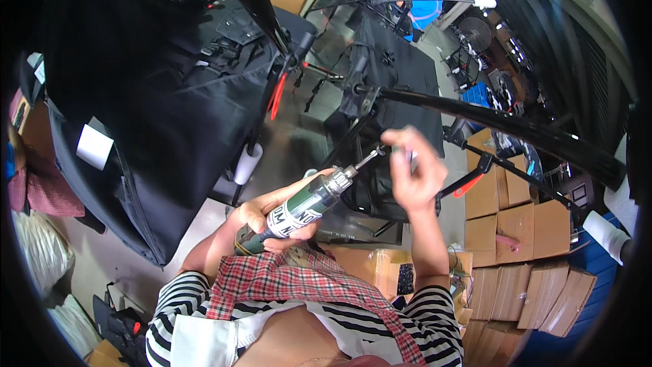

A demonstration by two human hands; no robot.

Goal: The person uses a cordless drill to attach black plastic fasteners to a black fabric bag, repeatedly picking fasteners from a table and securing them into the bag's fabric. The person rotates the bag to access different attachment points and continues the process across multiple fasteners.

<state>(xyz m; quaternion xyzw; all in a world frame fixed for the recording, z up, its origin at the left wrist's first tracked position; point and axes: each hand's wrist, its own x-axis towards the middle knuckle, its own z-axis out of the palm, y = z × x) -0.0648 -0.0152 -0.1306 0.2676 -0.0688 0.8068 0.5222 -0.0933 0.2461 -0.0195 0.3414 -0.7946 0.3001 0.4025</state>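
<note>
My left hand (255,219) is wrapped round the body of a green electric screwdriver (299,209) with a white, black-lettered label. The tool tilts up to the right, and its thin metal bit (367,161) ends beside the fingers of my right hand (419,180). That hand is raised with curled, slightly blurred fingers at the bit's tip; whatever small piece they pinch cannot be made out. Just beyond my hands, a joint (367,95) joins black frame tubes, one of which, a long glossy tube (502,119), runs off to the right.
Black fabric (156,109) on a frame fills the left. A second tube (248,0) slants overhead, near a red strip (277,96). White foam sleeves (248,163) cover some ends. Cardboard boxes (514,231) stand at right. One person in blue (426,10) is far off; another's checked garment (51,190) shows left.
</note>
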